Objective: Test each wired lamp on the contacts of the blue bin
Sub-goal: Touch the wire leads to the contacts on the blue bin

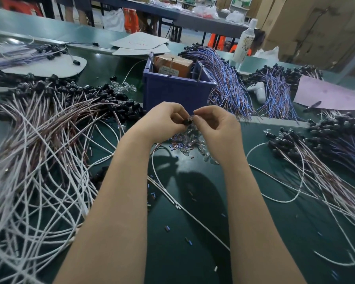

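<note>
A dark green table (193, 232) fills most of the frame. A wide heap of white and brown wired lamps (39, 160) with black sockets sprawls across its left half. A second heap of the same kind (316, 160) fans out along the right edge. A bundle of blue and purple wires (225, 78) arches down at the upper middle right, just beside the blue bin (172, 91). The bin stands at the upper centre, behind the hands and apart from them. A brown box (172, 65) sits inside it, and thin metal pins (200, 73) stand upright at its rim. Both forearms reach up from the bottom edge and the hands meet at the centre of the frame, raised above the table. The left hand (162, 124) has its fingers curled and pinches a black socket (186, 121) between thumb and fingertips. The right hand (215, 130) is curled too, its thumb and forefinger pinching a small clear bulb (191, 118) at the socket's end. Under the hands lies a loose pile of clear bulbs (191, 140), with tiny blue and red sleeves (167, 228) scattered around it.
</note>
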Motion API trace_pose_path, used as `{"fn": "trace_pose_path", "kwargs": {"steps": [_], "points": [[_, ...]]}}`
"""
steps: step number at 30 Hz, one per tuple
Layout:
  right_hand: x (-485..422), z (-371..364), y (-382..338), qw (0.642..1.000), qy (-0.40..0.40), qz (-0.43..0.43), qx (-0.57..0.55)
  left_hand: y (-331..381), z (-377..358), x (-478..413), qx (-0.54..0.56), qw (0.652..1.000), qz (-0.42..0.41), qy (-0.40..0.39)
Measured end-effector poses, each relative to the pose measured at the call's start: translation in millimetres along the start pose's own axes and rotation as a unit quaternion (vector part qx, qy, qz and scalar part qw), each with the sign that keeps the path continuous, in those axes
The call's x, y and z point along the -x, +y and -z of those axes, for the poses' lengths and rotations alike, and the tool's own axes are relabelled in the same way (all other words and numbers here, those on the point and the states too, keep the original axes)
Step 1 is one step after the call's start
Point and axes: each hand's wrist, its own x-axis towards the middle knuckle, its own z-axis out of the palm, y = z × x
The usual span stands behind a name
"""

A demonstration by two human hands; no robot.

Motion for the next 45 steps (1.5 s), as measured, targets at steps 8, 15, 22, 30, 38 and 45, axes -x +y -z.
{"fn": "trace_pose_path", "kwargs": {"steps": [8, 15, 22, 30, 38, 45], "points": [[0, 3, -2, 0.997, 0.001, 0.013, 0.072, 0, -1, -1, -0.038, 0.999, -0.009, 0.003], [0, 4, -1, 0.997, -0.007, 0.004, 0.079, 0, -3, -2, -0.045, 0.998, -0.032, -0.001], [-3, 12, 1, 0.999, 0.008, -0.034, -0.007, 1, -3, -4, -0.013, 0.998, -0.067, 0.006], [-2, 5, 8, 0.991, -0.001, -0.097, -0.094, -8, -5, -4, -0.030, 0.998, -0.049, -0.007], [0, -10, 10, 0.956, -0.006, -0.169, -0.240, -4, 1, -2, -0.070, 0.995, -0.062, 0.028], [-3, -5, 2, 0.950, 0.045, -0.112, -0.289, 16, -8, -4, -0.026, 0.992, -0.088, 0.083]]}}
